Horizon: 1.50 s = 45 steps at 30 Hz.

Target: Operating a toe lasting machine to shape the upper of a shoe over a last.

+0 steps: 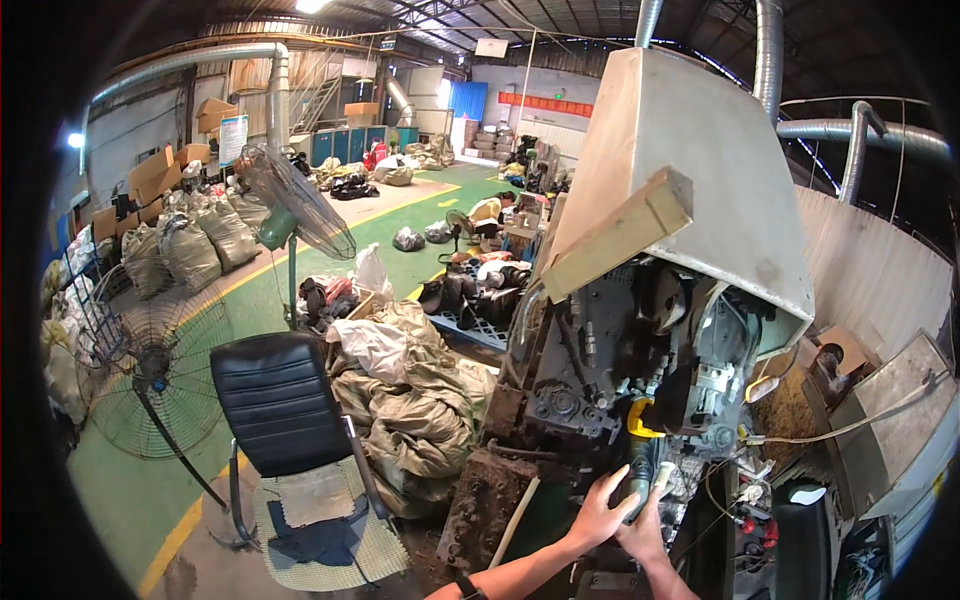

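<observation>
Both of my hands reach up from the lower edge to a large grimy machine (585,350) with a pale metal hood. Between them is a dark elongated item (642,476), its far end close to the machine's working parts. My left hand (603,508) grips it from the left, thumb and fingers around its near end. My right hand (645,535) holds it from below and the right. A yellow curved piece (641,418) sits just beyond the item; whether the two are joined I cannot tell. Beside my right fingers a small pale piece (663,475) shows.
A black office chair (275,405) stands at the left, near two large fans (155,365). Big woven sacks (410,385) are heaped between chair and machine. On the right are an open bin of brown material (785,415) and a hanging cable (850,430). Farther back, a person (487,212) sits.
</observation>
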Motion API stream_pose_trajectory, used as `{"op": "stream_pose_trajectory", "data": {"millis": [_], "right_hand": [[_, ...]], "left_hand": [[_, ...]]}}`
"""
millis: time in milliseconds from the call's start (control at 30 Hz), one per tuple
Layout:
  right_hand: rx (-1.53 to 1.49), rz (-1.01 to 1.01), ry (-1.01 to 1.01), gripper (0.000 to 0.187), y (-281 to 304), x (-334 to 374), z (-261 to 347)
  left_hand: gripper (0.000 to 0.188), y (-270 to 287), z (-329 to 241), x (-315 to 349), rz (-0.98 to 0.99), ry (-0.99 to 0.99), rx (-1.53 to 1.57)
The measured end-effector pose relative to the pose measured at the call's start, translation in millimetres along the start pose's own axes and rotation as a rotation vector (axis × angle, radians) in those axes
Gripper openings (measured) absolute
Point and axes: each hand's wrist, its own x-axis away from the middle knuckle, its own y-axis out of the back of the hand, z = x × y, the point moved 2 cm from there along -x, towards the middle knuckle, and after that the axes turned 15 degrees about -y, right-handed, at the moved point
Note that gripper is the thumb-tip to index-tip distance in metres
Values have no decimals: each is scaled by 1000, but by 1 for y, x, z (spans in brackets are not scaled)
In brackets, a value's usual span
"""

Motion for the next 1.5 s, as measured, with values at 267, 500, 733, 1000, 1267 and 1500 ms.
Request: {"op": "stream_pose_trajectory", "data": {"millis": [267, 500, 733, 1000, 1267, 1500], "right_hand": [[-197, 7, -163, 123, -6, -8, 7], [-460, 136, -378, 88, 60, 85, 66], [80, 182, -211, 96, 89, 163, 66], [-350, 275, -261, 108, 146, 208, 89], [-157, -177, 82, 89, 207, 263, -2], [-527, -668, -346, 78, 234, 407, -132]], "left_hand": [[57, 8, 20, -7, -3, 128, 88], [71, 39, -29, -46, -263, 377, 642], [34, 27, -32, -2, -143, 625, 875], [34, -35, -70, 25, -147, 681, 944], [40, -147, -80, 40, 28, 857, 825], [36, -338, -85, 160, 417, 1036, 712]]}}
